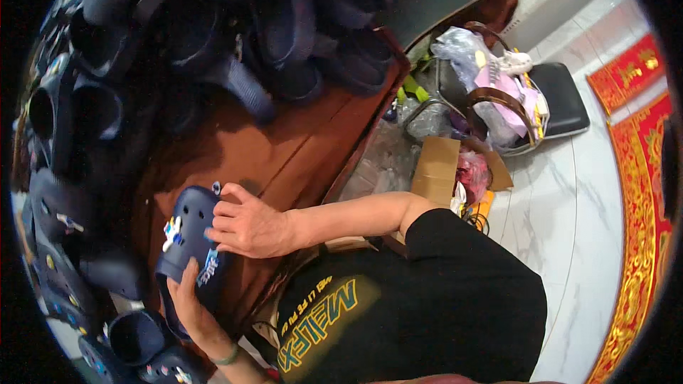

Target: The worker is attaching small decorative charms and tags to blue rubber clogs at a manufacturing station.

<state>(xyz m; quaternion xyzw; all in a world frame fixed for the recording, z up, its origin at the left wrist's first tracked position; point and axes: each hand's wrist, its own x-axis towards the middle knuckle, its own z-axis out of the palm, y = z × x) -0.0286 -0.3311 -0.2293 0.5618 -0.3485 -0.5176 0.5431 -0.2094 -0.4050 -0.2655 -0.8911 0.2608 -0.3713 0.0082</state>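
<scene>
A navy foam clog [186, 231] with small coloured charms on its top lies at the near edge of a brown wooden table [284, 149]. My right hand [249, 227] reaches in from the right and lies over the clog's upper, fingers curled on it. Wearing a green band at the wrist, my left hand [191, 307] comes up from the lower edge and grips the clog's lower end from beneath. Both hands hold this one clog.
Several more navy clogs [213, 21] are heaped over the table's far side and down its left edge. Right of the table stand a dark chair [562, 103] with plastic bags [498, 92] and a cardboard box [435, 169]. A red and gold rug [644, 192] lies on the white marble floor.
</scene>
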